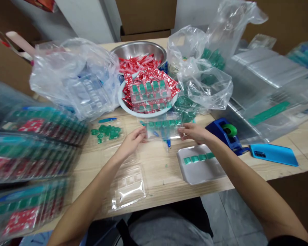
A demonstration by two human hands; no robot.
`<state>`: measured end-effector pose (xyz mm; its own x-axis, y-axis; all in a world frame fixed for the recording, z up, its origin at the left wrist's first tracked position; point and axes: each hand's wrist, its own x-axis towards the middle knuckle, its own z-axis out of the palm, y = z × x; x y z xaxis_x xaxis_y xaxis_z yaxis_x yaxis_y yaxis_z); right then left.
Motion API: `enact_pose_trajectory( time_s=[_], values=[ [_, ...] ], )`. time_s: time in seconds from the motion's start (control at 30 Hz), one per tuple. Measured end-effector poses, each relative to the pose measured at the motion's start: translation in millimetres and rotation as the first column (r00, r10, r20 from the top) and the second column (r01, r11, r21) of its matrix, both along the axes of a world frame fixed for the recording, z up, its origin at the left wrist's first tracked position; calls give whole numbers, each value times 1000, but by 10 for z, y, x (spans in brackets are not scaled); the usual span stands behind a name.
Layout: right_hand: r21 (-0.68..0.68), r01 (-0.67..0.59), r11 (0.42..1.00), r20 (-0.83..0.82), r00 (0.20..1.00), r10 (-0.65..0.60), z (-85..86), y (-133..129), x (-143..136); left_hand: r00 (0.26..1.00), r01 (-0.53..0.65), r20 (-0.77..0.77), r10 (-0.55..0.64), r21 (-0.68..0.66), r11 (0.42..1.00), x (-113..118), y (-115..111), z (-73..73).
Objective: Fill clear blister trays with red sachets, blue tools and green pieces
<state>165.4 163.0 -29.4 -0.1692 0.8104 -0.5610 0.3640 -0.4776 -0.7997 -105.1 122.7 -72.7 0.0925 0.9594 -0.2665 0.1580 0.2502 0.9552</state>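
Both hands grip a clear blister tray (pixel 163 128) of green pieces at the table's middle: the left hand (pixel 132 140) pinches its left edge, the right hand (pixel 195 132) its right edge. A grey tray (pixel 200 171) lies just nearer, right.

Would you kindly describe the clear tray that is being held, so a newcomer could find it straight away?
Start at the white bowl heaped with red packets in the middle of the wooden table. Just in front of it, the left hand and right hand grip the ends of a clear plastic tray. Unlike the empty clear tray nearer the table edge, it carries a row of green pieces.
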Motion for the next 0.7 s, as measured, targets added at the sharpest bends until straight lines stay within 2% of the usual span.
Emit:
enact_pose_trajectory(
  time_s=[0.13,0.3,0.5,0.63,0.7],
  values=[
    [-79,98,992,-130,986,-108,-79,52,34,991,-84,100,89,-55,995,13,-43,-6],
    [-151,120,981,-224,963,-152,-102,104,-5,968,-204,137,210,-58,977,91,-39,-72],
    [-319,157,935,-365,890,-274,11,-20,-178,954,-183,228,194,-71,981,150,-156,-67],
    [-373,212,903,-453,808,-377,25,3,-236,966,-220,139,219,-8,976,124,-154,-102],
    [-382,229,895,-466,789,-401,21,-6,-244,979,-196,55,194,32,980,120,-234,-120]
  ],
)
